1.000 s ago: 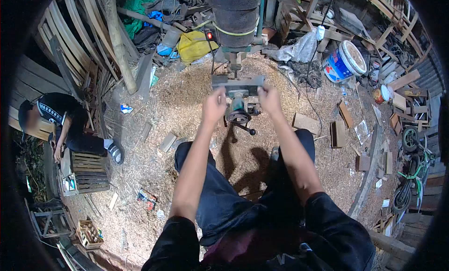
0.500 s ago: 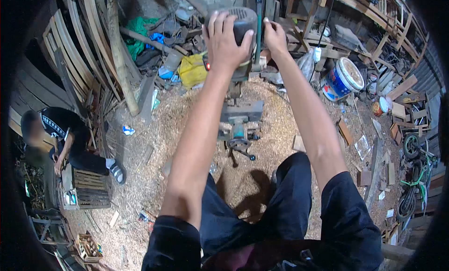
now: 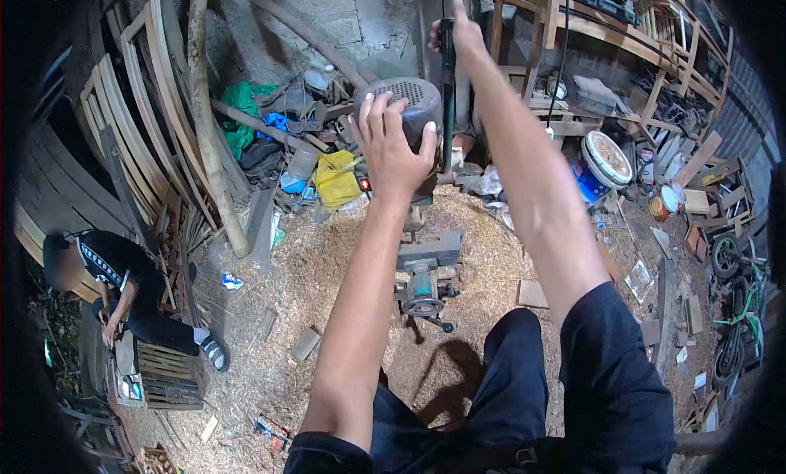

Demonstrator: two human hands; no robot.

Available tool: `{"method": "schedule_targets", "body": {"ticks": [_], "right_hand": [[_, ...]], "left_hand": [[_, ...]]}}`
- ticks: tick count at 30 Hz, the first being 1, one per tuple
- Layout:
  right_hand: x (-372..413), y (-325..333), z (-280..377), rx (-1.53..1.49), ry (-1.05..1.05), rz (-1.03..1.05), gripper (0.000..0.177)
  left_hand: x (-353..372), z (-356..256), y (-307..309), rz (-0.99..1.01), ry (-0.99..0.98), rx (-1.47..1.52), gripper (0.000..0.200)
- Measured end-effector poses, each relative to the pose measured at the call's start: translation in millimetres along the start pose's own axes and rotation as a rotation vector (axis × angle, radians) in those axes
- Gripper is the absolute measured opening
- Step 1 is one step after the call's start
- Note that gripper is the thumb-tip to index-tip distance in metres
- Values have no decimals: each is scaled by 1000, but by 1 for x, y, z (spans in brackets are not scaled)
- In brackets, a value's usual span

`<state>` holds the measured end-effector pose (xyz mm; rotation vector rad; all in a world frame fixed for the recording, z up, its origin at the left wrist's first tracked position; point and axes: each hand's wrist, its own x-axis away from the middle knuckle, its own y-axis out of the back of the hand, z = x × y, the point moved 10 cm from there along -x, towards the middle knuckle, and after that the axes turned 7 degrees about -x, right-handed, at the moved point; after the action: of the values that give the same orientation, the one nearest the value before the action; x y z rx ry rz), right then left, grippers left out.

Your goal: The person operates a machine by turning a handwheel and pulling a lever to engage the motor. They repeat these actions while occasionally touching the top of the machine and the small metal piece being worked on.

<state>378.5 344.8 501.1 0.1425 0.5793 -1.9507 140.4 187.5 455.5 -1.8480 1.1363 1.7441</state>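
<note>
A drill-press-like machine stands in front of me, its round dark motor housing (image 3: 415, 108) topped by a perforated cover. My left hand (image 3: 391, 151) lies against the near side of that housing, fingers spread over its edge. Farther up, my right hand (image 3: 460, 36) closes around the black grip of an upright lever (image 3: 448, 56); part of the grip is hidden by the fingers. Below the motor are a metal vise-like block (image 3: 430, 250) and a handwheel (image 3: 423, 307) with a ball-ended handle.
Wood shavings (image 3: 327, 265) cover the floor. A person (image 3: 115, 277) sits at left beside a slatted wooden piece (image 3: 168, 376). Curved wooden frames (image 3: 123, 138) and a pole (image 3: 201, 106) lean behind. At right are a bucket (image 3: 606, 159), wood scraps and a small bicycle (image 3: 729, 310).
My right hand has moved up from beside the upright bar to the lever's black grip. My left hand remains on the motor housing. The view has tilted upward.
</note>
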Motion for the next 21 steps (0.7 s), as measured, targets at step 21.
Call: {"method": "schedule_targets", "body": {"ticks": [21], "right_hand": [[150,-7,20,-140,75,333,30]], "left_hand": [[49,3,13,417,114,211,88]]}}
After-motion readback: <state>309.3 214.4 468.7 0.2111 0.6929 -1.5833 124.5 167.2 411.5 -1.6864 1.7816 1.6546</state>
